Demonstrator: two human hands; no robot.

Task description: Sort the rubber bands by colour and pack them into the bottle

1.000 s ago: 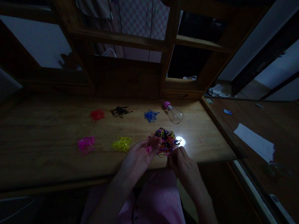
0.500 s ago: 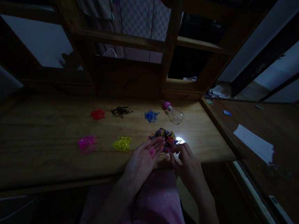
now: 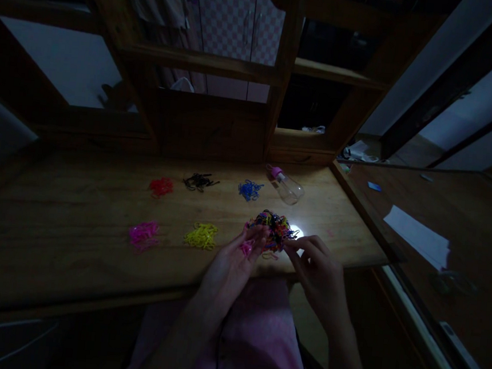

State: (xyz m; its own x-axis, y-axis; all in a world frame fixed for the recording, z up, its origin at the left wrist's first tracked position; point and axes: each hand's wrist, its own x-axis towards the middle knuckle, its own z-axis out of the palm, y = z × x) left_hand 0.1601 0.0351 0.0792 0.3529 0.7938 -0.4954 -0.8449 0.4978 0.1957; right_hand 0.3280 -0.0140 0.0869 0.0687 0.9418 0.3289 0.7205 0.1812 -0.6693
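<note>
A mixed heap of small coloured rubber bands (image 3: pixel 277 227) lies on the wooden desk in front of me. My left hand (image 3: pixel 233 261) is turned palm up at the heap's left side, cupped around a few pink rubber bands (image 3: pixel 246 247). At the right edge of the heap, my right hand (image 3: pixel 318 271) has thumb and forefinger pinched together; what is between the tips is too small and dark to make out. Single-colour piles lie to the left and behind: yellow bands (image 3: pixel 201 235), pink bands (image 3: pixel 143 235), red bands (image 3: pixel 161 187), black bands (image 3: pixel 199 182) and blue bands (image 3: pixel 250 190).
A clear bottle with a pink cap (image 3: pixel 289 189) lies on its side behind the heap. The desk (image 3: pixel 74 221) ends in a front edge near my lap, with a wooden shelf unit (image 3: pixel 210 127) at its back. White paper (image 3: pixel 418 235) rests on a brown surface to the right.
My right hand has moved from the heap's near edge slightly up to its right edge, fingers pinching there. My left hand stays palm up with pink bands, shifting only slightly.
</note>
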